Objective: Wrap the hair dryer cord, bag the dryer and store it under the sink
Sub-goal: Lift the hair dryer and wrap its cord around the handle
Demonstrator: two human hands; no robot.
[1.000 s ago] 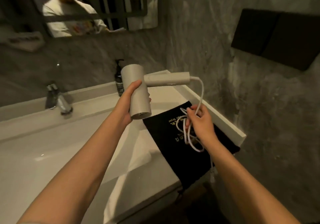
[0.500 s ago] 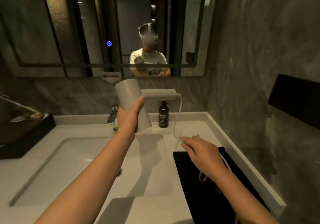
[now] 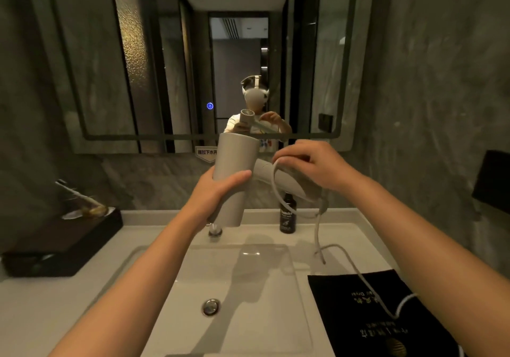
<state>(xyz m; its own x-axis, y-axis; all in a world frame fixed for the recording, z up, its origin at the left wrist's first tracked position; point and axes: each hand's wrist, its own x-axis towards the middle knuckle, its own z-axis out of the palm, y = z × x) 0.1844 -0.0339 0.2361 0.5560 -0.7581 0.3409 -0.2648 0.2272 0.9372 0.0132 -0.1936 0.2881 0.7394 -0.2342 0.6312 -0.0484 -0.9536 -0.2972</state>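
My left hand [image 3: 218, 188] grips the barrel of the grey hair dryer [image 3: 234, 169], held up over the sink [image 3: 242, 287]. My right hand [image 3: 311, 166] is on the dryer's handle, pinching the white cord [image 3: 276, 188] looped over it. The rest of the cord hangs from the handle's end, drops to the counter and trails across the black storage bag [image 3: 372, 315], which lies flat on the counter at the right.
A dark soap bottle [image 3: 287, 214] stands behind the basin near the tap [image 3: 214, 229]. A dark tray with a dish [image 3: 63, 235] sits on the left counter. A mirror [image 3: 220, 61] covers the wall ahead; a grey wall closes the right side.
My right hand rose from the bag up to the dryer's handle, bringing a loop of cord over it. The view tilted up and closer to the mirror.
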